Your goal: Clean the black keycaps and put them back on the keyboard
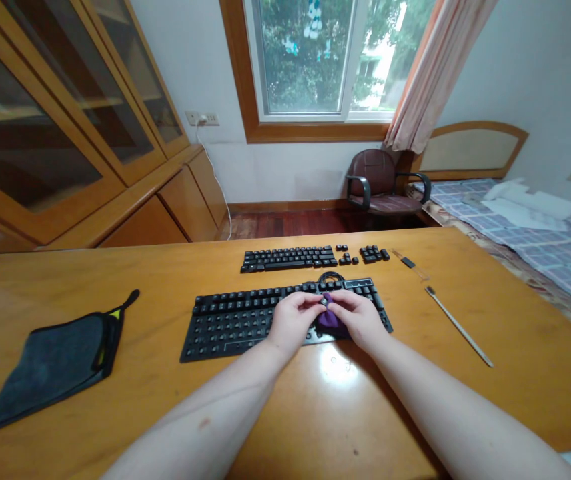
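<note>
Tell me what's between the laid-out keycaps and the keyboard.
Head view: a coiled black cable, by the far edge of the keyboard; otherwise bare tabletop.

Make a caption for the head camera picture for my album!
Left hand and right hand hold a keycap and purple cloth over a black keyboard.

Glass-fronted cabinet (73,113) at left; pink curtain (440,73) at right of window (305,60); maroon armchair (374,175) near plaid-covered bed (525,247).

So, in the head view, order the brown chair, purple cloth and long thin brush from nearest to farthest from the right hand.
1. Purple cloth: touching the right hand.
2. Long thin brush: to its right.
3. Brown chair: beyond the desk.
</note>
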A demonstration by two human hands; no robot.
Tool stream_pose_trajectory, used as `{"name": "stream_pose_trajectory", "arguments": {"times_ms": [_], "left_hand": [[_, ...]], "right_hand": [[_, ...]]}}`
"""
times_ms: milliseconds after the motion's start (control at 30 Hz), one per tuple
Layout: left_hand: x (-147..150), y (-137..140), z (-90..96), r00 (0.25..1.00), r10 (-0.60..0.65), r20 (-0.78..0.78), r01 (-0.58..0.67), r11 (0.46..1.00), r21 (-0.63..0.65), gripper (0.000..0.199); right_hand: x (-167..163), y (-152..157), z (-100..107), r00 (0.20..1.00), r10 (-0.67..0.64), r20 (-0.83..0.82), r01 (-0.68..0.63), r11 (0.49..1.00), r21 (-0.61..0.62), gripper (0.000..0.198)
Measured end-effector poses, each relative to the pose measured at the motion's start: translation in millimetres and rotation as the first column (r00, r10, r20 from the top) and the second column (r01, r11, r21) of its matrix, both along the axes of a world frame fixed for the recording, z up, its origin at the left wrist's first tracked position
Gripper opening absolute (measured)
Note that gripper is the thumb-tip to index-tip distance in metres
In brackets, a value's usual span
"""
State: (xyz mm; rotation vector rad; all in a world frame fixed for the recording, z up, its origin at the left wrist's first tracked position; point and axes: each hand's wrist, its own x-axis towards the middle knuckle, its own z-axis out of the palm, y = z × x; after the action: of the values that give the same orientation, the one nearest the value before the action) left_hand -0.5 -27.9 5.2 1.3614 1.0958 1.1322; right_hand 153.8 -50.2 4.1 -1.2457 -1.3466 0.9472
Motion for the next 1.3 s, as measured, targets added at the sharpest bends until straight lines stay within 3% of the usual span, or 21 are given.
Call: {"name": "stream_pose_trajectory", "arguments": {"times_ms": [200,433,533,667,767,900,1067,1233,1300], "left_hand": [[1,0,-2.6,0.999,-0.044,-0.001,0.044,0.999,0.020,0.019],[-2,1,0.5,0.994,-0.099,-0.043,0.105,0.981,0.165,0.021],[-3,2,1.9,0.987,-0.128,-0.097,0.146,0.966,0.212,0.024],[1,3,-2.4,0.992,-0.125,0.037,0.122,0.990,0.075,0.035],[3,4,-7.2,0.988,-0.097,0.122,0.100,0.995,-0.022,0.028],[2,4,-8.0,0.988,-0.098,0.120,0.096,0.995,0.028,0.022],[-1,3,-0.7,0.998,-0.064,-0.019,0.067,0.980,0.188,0.018],[0,3,1.1,0.997,-0.064,0.032,0.062,0.997,0.054,0.023],[0,2,1.4,0.999,-0.038,0.015,0.037,0.998,0.056,0.018]], "right_hand": [[-5,-3,0,0.993,-0.115,0.017,0.115,0.993,-0.017,0.015],[-7,-4,0,0.993,-0.115,-0.012,0.116,0.992,0.055,0.013],[-5,-2,-1,0.988,-0.134,-0.075,0.137,0.990,0.033,0.016],[-5,-1,-4,0.989,-0.125,-0.079,0.124,0.992,-0.016,0.019],[-6,-2,-3,0.989,-0.142,-0.033,0.142,0.990,-0.004,0.018],[-8,-4,1,0.994,-0.106,0.007,0.106,0.994,0.029,0.015],[-5,-2,0,0.991,-0.130,-0.038,0.131,0.991,0.015,0.019],[-2,0,-2,0.997,-0.075,0.019,0.074,0.995,0.074,0.018],[-2,0,-1,0.997,-0.047,0.056,0.042,0.995,0.094,0.019]]}}
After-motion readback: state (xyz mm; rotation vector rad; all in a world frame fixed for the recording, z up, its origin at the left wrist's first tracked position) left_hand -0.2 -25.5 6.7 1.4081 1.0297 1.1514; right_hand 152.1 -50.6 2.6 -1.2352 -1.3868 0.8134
